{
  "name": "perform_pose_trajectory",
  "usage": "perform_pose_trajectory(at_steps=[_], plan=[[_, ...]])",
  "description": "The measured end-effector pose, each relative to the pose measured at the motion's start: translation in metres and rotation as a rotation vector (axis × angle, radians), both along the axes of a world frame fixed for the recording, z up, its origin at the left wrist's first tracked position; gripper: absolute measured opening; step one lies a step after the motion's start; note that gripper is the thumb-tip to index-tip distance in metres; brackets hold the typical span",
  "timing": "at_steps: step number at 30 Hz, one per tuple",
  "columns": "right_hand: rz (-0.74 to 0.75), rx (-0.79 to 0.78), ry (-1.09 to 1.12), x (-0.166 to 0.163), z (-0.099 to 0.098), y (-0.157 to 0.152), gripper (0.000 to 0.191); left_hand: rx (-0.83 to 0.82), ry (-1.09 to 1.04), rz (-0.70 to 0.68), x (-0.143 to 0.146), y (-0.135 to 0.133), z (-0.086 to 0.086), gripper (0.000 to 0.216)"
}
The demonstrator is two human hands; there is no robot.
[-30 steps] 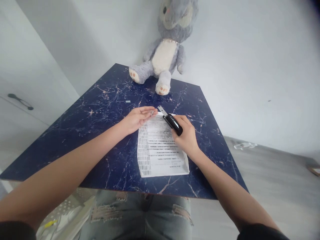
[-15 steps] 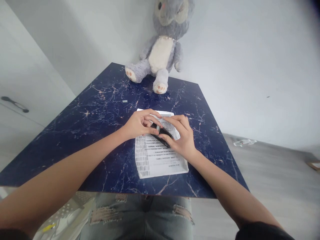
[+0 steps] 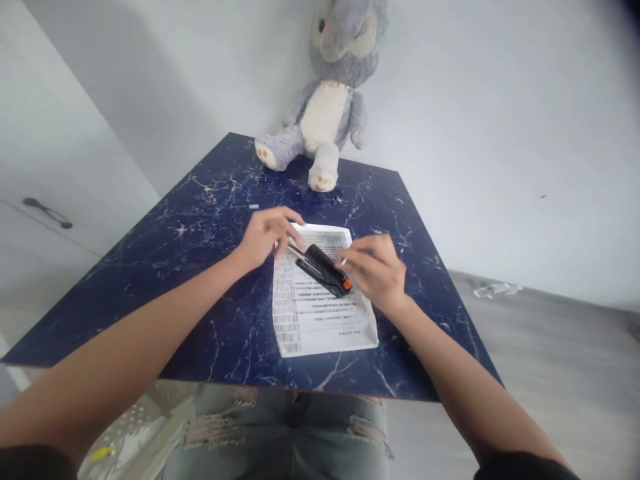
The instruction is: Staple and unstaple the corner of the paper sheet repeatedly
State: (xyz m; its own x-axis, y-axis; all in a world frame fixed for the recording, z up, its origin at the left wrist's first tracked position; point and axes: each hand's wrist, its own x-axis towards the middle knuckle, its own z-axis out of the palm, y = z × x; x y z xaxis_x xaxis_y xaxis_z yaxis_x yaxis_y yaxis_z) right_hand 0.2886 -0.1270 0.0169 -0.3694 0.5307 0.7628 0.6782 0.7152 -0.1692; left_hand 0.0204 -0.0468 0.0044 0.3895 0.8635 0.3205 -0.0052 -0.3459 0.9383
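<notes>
A black stapler (image 3: 325, 270) with an orange end lies slantwise on a printed paper sheet (image 3: 330, 333), a thin metal rail (image 3: 299, 251) jutting from its far left end. At that rail, my left hand (image 3: 266, 235) has its thumb and fingertips closed around the end, though blur softens the grip. On the other side, my right hand (image 3: 377, 270) pinches a small silvery piece (image 3: 343, 261) just above the stapler's orange end. The piece is too small and blurred to make out fully.
The sheet rests on a dark blue marbled table (image 3: 225, 313). A small pale strip (image 3: 254, 207) lies beyond my left hand. A grey plush toy (image 3: 325, 120) sits at the back edge against the wall. Clear plastic (image 3: 497, 289) lies on the floor to the right.
My hands have drawn apart, uncovering the stapler between them. The left has shifted left by the rail; the right has moved right and now pinches a small silvery piece.
</notes>
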Motion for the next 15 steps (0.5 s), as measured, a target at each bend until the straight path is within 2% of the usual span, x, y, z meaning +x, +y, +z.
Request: perform_pose_trajectory(at_steps=[3, 5, 7, 10, 15], plan=[[-0.224, -0.074, 0.130, 0.038, -0.002, 0.030, 0.014, 0.154, 0.271, 0.456, -0.025, 0.027, -0.001, 0.041], [-0.338, -0.193, 0.158, 0.071, -0.008, 0.050, 0.016, 0.238, 0.509, 0.639, -0.039, 0.043, -0.005, 0.029], [-0.472, -0.320, 0.184, 0.104, -0.018, 0.065, 0.023, 0.305, 0.709, 0.664, -0.046, 0.054, -0.012, 0.031], [-0.643, -0.479, 0.203, 0.138, -0.033, 0.076, 0.029, 0.338, 0.905, 0.599, -0.049, 0.062, -0.022, 0.034], [-0.674, -0.551, 0.167, 0.151, -0.049, 0.083, 0.027, 0.365, 1.003, 0.561, -0.048, 0.062, -0.021, 0.024]])
